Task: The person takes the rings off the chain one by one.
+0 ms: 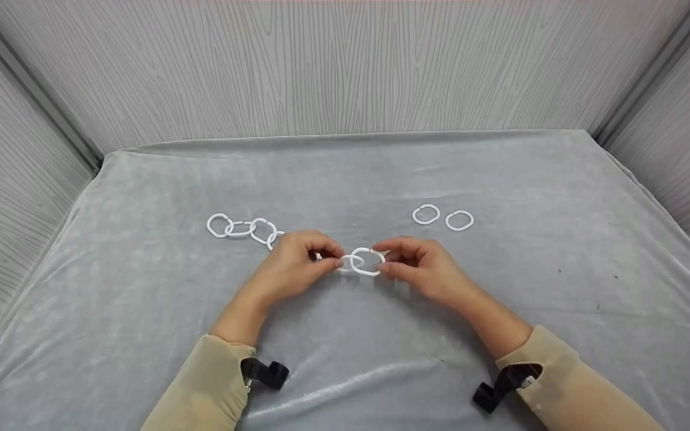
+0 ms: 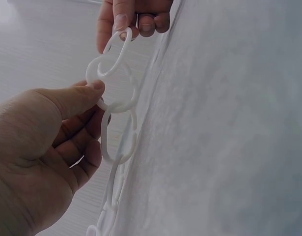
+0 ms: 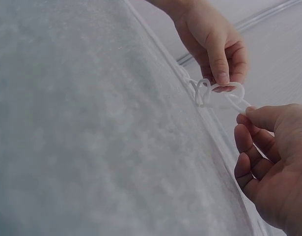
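Observation:
A chain of white plastic links (image 1: 263, 231) runs from the left of the cloth to my hands. My left hand (image 1: 294, 258) pinches one link near the chain's right end between thumb and fingers. The end link (image 1: 368, 261) passes through that one, and my right hand (image 1: 424, 267) pinches its right side. In the left wrist view, several joined links (image 2: 117, 135) hang below the pinched one. My left hand hides part of the chain in the head view.
Two loose white links (image 1: 426, 214) lie side by side on the grey cloth (image 1: 345, 383), beyond my right hand. Pale wood-grain panels (image 1: 345, 66) stand at the back and both sides.

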A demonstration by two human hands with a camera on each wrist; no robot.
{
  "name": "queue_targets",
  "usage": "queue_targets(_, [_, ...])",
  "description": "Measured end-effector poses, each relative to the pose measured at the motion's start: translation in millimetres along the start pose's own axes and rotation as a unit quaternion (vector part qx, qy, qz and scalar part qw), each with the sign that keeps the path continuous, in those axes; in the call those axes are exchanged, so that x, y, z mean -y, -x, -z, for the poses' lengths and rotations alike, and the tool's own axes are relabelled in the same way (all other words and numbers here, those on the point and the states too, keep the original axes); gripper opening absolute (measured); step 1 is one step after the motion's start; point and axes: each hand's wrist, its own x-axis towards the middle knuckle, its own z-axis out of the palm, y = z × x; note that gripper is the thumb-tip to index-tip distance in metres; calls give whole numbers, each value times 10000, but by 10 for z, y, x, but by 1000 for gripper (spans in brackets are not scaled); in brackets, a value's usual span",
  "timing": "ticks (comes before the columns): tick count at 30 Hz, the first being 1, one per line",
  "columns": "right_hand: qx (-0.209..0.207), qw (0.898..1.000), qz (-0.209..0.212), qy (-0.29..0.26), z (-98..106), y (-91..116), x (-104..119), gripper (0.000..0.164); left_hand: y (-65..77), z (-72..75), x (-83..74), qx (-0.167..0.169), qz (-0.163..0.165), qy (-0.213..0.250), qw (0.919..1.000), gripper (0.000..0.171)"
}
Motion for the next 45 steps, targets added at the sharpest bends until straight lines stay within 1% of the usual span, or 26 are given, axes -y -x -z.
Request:
queue_targets(6, [-38, 10000, 0, 43, 8, 4, 5, 32, -3, -20, -10, 37, 38, 146, 9999, 5])
queue_targets(11, [-33, 10000, 37, -40, 3, -5, -5, 32, -9, -30, -25, 23, 57, 220, 9997, 5])
queue_targets(15, [6, 9999, 32, -102, 2, -13, -15, 32, -5, -31, -28, 18, 134, 220, 9997, 4])
queue_targets(20, [41, 9999, -105, -129, 12, -12, 15, 32, -11, -29, -31, 56, 217, 245, 9994, 3])
queue_targets(27, [196, 9992, -283, -199, 48, -44, 37, 32, -11, -39, -15, 41, 126, 321, 9994, 5])
queue_targets(32, [344, 9985, -363, -203, 71, -72, 49, 32, -9, -34, -15, 7, 142, 397, 9991, 3])
queue_targets(40, [561, 9959, -673, -243, 119, -128, 103, 33, -5, -33, 2, -3, 210, 622, 9978, 12])
queue_targets(45, [565, 9950, -772, -287, 157, -188, 149, 30, -1, -29, 1, 23, 178, 678, 9975, 8])
